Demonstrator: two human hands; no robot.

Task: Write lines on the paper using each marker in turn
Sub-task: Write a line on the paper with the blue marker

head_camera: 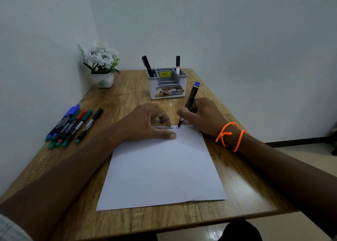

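A white sheet of paper (164, 169) lies on the wooden table (73, 195). Along its top edge runs a black zigzag line (165, 128), and a small blue mark (177, 128) follows it. My right hand (204, 117) grips a black marker with a blue end (190, 102), tip touching the paper at the blue mark. My left hand (145, 124) presses on the paper's top left part, fingers curled, thumb flat. Several capped markers (71, 125) in blue, green, red and black lie side by side at the table's left.
A grey and white organiser (166, 84) with two black-capped markers stands at the back centre. A white pot of white flowers (102, 67) sits in the back left corner. Walls close off the left and back sides. An orange bead band (228, 136) circles my right wrist.
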